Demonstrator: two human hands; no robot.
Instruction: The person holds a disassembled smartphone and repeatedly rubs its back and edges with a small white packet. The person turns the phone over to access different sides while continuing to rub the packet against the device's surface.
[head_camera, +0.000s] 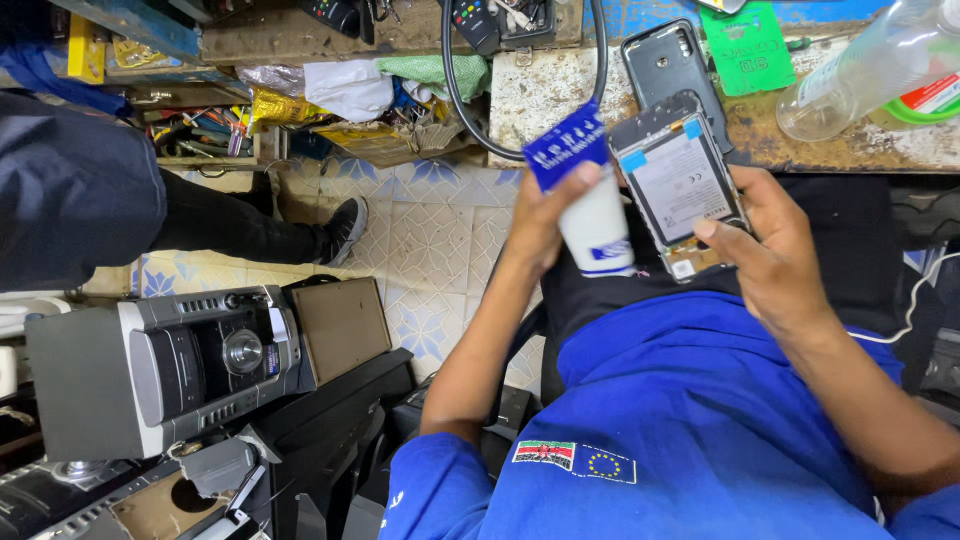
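Your left hand (540, 215) is clamped round a white tube (595, 230); the right hand (770, 250) grips the opened phone (675, 180). That phone looks fragile; I'd hold its edges.

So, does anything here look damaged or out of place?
Yes. The phone in the right hand has no back cover, so its battery and inner parts show. The back cover lies apart on the worn bench. The left hand holds a white tube.

An electronics repair workshop: cluttered workbench (560, 90), opened phone (678, 185) (back removed), old stereo (165, 370).
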